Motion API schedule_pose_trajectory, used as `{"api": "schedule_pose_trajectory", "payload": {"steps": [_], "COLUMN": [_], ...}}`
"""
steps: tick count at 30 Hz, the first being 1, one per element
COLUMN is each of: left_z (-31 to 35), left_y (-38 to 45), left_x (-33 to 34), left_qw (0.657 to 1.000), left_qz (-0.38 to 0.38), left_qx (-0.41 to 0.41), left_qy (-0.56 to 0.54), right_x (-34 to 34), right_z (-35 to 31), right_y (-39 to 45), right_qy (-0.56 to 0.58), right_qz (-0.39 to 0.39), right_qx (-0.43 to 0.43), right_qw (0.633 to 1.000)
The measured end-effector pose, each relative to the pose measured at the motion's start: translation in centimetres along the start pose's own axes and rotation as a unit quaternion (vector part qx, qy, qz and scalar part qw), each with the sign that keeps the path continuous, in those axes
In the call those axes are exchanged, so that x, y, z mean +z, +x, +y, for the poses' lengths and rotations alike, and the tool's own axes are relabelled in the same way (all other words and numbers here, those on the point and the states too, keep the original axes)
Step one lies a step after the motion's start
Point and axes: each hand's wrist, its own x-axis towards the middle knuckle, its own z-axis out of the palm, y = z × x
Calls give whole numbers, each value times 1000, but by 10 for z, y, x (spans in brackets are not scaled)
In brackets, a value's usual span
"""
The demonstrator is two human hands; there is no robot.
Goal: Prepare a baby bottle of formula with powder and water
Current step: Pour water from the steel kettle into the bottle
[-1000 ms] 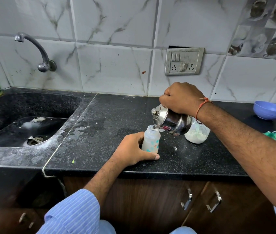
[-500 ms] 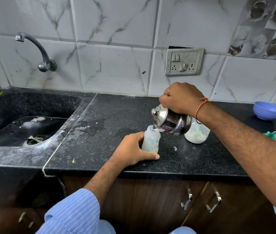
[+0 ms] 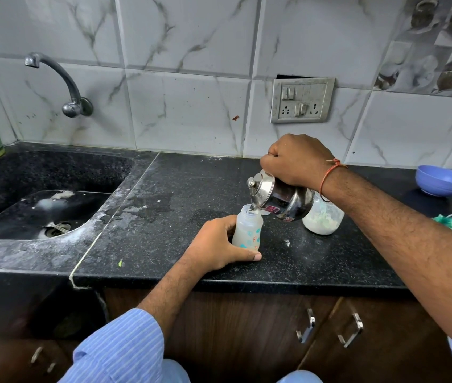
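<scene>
Marbled white tiles back a black speckled surface [image 3: 164, 244], with a sink [image 3: 39, 211] set into it at the left under a curved tap [image 3: 61, 81] and a switch plate [image 3: 302, 99] on the wall.

From the head view, the only one here, the baby bottle [image 3: 247, 229] stands upright and uncapped near the front edge. The left hand [image 3: 219, 246] wraps it from the left, fingers curled round the body and thumb lying along the base. The right hand [image 3: 296, 158] is closed in a fist over the top of a small steel kettle [image 3: 280, 197], presumably on its handle, which is hidden. The kettle is tipped to the left so that its spout sits at the bottle's mouth. Just behind the kettle stands a clear jar [image 3: 323, 218] with a pale residue inside; a blue bowl [image 3: 443, 181] sits well apart at the far right.

Water is being poured, by my reading; the bottle's cloudy wall hides the level. Next comes righting the kettle cleanly before the bottle overfills, setting it down, then fitting the teat and cap, neither of which I can see.
</scene>
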Motion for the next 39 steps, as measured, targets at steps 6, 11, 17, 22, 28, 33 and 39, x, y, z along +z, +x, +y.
{"api": "schedule_pose_trajectory", "payload": {"steps": [6, 11, 17, 22, 28, 33, 39], "left_z": [-1, -3, -4, -5, -5, -6, -6], "left_y": [1, 1, 2, 2, 2, 2, 2], "left_x": [1, 1, 2, 2, 2, 2, 1], "left_qw": [1000, 1000, 1000, 1000, 1000, 1000, 1000], "left_qz": [3, 4, 1, -3, -6, -2, -3], "left_qx": [-1, 1, 1, 2, 2, 4, 4], "left_qy": [-3, -4, -10, -20, -21, -15, -17], "right_x": [0, 1, 1, 0, -1, 0, 0], "right_z": [0, 1, 0, 0, -1, -1, 0], "right_y": [0, 1, 1, 0, 0, 1, 1], "right_qy": [0, 0, 1, -3, -2, -4, -1], "right_qz": [1, 1, 0, -3, -4, -3, -2], "right_qx": [4, 7, 4, 3, 3, 2, 0], "right_qw": [1000, 1000, 1000, 1000, 1000, 1000, 1000]}}
